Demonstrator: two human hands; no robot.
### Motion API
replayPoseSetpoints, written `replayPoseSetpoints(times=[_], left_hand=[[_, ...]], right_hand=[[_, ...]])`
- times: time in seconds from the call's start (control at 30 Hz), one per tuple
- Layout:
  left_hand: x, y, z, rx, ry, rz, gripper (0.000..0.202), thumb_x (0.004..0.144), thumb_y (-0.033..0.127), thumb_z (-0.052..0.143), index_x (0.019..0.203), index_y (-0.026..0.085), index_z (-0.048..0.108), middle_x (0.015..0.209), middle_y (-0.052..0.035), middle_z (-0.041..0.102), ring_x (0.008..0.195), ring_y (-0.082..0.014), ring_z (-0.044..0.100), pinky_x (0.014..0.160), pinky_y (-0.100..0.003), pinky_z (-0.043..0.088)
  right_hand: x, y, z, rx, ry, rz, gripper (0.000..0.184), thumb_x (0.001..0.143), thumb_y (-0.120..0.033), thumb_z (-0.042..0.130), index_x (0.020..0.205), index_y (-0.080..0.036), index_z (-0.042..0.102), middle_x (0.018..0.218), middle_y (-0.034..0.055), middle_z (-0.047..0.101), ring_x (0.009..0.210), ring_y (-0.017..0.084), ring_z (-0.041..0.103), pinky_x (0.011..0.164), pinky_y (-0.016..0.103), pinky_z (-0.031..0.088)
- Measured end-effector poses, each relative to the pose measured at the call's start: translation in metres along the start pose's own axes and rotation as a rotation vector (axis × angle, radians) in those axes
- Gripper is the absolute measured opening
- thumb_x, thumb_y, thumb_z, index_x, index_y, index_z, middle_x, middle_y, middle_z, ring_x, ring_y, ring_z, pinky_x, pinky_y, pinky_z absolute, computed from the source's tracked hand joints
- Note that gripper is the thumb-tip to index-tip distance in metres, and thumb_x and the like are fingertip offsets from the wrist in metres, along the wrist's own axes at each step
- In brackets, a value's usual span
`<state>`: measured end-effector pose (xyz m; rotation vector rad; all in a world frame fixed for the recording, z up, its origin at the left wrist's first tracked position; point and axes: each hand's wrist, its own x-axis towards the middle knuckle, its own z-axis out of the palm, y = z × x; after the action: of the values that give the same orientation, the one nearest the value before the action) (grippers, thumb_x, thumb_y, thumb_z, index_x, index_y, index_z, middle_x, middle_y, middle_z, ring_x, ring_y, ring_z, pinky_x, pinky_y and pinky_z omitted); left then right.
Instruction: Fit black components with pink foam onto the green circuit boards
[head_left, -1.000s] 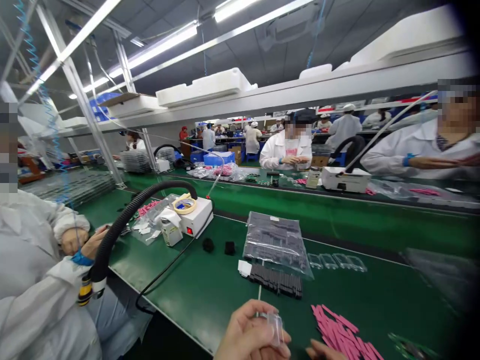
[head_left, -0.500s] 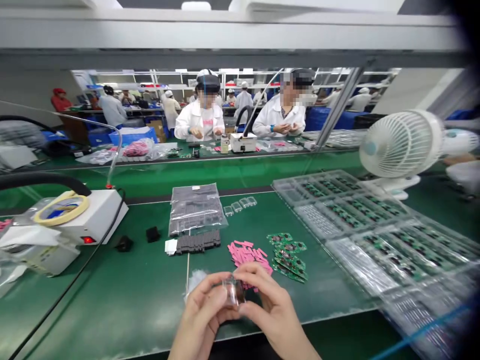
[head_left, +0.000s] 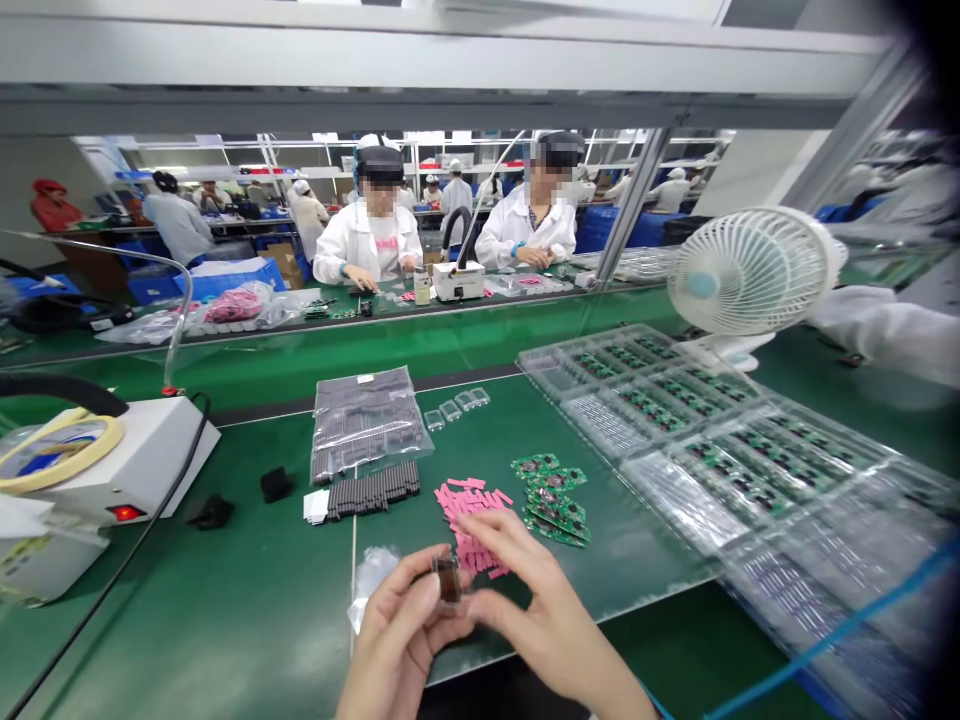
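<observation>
Low in the head view, over the near edge of the green bench, my left hand point(head_left: 401, 625) and my right hand point(head_left: 529, 600) meet. Both pinch a small clear plastic piece with a dark inside point(head_left: 448, 579) between thumb and fingers. Just beyond my fingers lies a heap of pink strips point(head_left: 469, 515). To its right sit several small green circuit boards point(head_left: 551, 495). A row of black parts point(head_left: 373, 490) and a bag of more black parts point(head_left: 365, 420) lie further back. A crumpled clear bag point(head_left: 371, 577) rests by my left hand.
Clear trays of circuit boards point(head_left: 712, 420) stretch along the right, with a white desk fan point(head_left: 750, 275) behind them. A white box with a red light point(head_left: 139, 470) and tape roll point(head_left: 56, 460) stands left, black hose above. Across the belt, two people in white coats work.
My view swung right and down, from the left neighbour to the bench ahead. My right hand came in and joined my left on the clear piece; both now sit slightly lower.
</observation>
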<state>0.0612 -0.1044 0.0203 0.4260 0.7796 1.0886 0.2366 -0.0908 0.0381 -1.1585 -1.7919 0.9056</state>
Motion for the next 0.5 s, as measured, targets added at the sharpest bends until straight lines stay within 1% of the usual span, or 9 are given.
replayPoseSetpoints(times=[0.07,0.1,0.17,0.23,0.3,0.37,0.5], left_hand=[[0.0,-0.001,0.0,0.002,0.013,-0.006,0.037,0.071,0.033,0.087,0.102,0.016,0.077,0.092,-0.0129,0.079,0.076,-0.0201,0.074,0.076,-0.032,0.06],[0.0,-0.001,0.0,-0.001,0.021,-0.006,0.038,0.07,0.033,0.088,0.102,0.016,0.077,0.093,-0.0136,0.079,0.076,-0.0203,0.074,0.076,-0.032,0.06],[0.001,-0.001,0.0,-0.011,0.032,-0.009,0.038,0.069,0.034,0.088,0.101,0.016,0.077,0.093,-0.0144,0.08,0.075,-0.0203,0.074,0.076,-0.031,0.06],[0.001,-0.001,0.0,-0.027,0.031,-0.012,0.039,0.068,0.033,0.089,0.1,0.015,0.077,0.092,-0.0143,0.08,0.074,-0.02,0.074,0.075,-0.031,0.06],[0.001,-0.001,0.0,-0.04,0.026,-0.016,0.039,0.066,0.033,0.09,0.099,0.015,0.077,0.09,-0.0139,0.08,0.073,-0.0197,0.074,0.074,-0.031,0.06],[0.001,-0.001,0.0,-0.043,0.022,-0.024,0.039,0.065,0.033,0.091,0.097,0.016,0.077,0.089,-0.0135,0.079,0.072,-0.0194,0.073,0.073,-0.031,0.06],[0.001,-0.002,-0.002,-0.035,-0.004,-0.02,0.037,0.068,0.035,0.089,0.098,0.016,0.077,0.091,-0.0145,0.079,0.073,-0.0196,0.073,0.074,-0.031,0.059]], right_hand=[[0.006,0.01,-0.015,-0.164,0.111,-0.042,0.019,0.096,-0.02,0.057,0.112,-0.023,0.067,0.109,0.007,0.065,0.106,0.024,0.06,0.096,0.04,0.047],[0.01,0.016,-0.023,-0.282,0.155,-0.046,0.015,0.099,-0.02,0.053,0.101,-0.022,0.068,0.099,0.0063,0.065,0.097,0.023,0.06,0.092,0.042,0.047],[0.019,0.027,-0.037,-0.54,0.162,-0.009,0.02,0.1,-0.018,0.049,0.088,-0.02,0.065,0.088,0.0053,0.064,0.089,0.023,0.057,0.085,0.043,0.045],[0.028,0.034,-0.047,-0.702,0.102,0.027,0.021,0.099,-0.017,0.052,0.083,-0.02,0.064,0.085,0.0044,0.064,0.088,0.023,0.056,0.079,0.041,0.042],[0.036,0.038,-0.052,-0.749,0.045,0.026,0.02,0.097,-0.017,0.057,0.079,-0.02,0.064,0.083,0.003,0.063,0.086,0.022,0.055,0.075,0.038,0.04],[0.041,0.041,-0.052,-0.767,0.011,0.008,0.021,0.095,-0.016,0.06,0.075,-0.02,0.063,0.08,0.002,0.062,0.082,0.022,0.053,0.073,0.037,0.038],[0.047,0.047,-0.049,-0.812,-0.019,-0.032,0.023,0.096,-0.012,0.054,0.074,-0.019,0.061,0.079,0.0031,0.059,0.081,0.022,0.051,0.073,0.038,0.035]])
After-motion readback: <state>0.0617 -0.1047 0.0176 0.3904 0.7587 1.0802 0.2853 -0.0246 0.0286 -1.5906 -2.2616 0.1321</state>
